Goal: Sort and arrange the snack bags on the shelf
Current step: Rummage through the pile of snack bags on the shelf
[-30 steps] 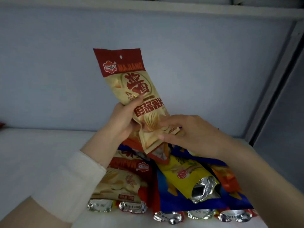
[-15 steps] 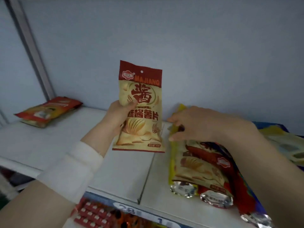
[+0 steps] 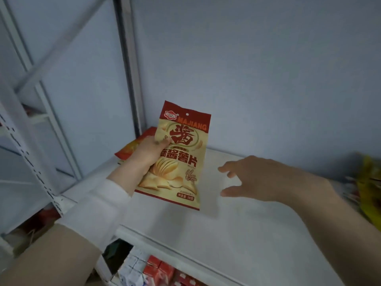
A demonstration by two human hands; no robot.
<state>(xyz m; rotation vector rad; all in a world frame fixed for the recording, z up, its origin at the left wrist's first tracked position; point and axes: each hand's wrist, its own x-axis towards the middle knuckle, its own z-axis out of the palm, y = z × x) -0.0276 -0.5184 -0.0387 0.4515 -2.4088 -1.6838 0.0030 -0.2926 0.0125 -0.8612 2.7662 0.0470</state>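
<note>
My left hand [image 3: 147, 154] grips a beige and red chip bag [image 3: 181, 159] by its left edge, thumb on the front, holding it upright just above the white shelf [image 3: 226, 234]. Behind the hand lies an orange-red snack bag [image 3: 132, 148] at the shelf's back left corner. My right hand [image 3: 253, 178] hovers over the shelf to the right of the held bag, fingers spread and holding nothing. A blurred pile of yellow and other snack bags [image 3: 369, 188] sits at the right edge of the view.
A grey upright post [image 3: 128, 65] and a slotted white rail [image 3: 26, 155] frame the shelf on the left. Red boxes [image 3: 162, 273] fill the lower shelf below the front edge. The grey back wall stands close behind.
The view has swung left. My left hand carried the beige bag leftward toward the orange-red bag. My right hand left the pile on the right and opened over the shelf.
</note>
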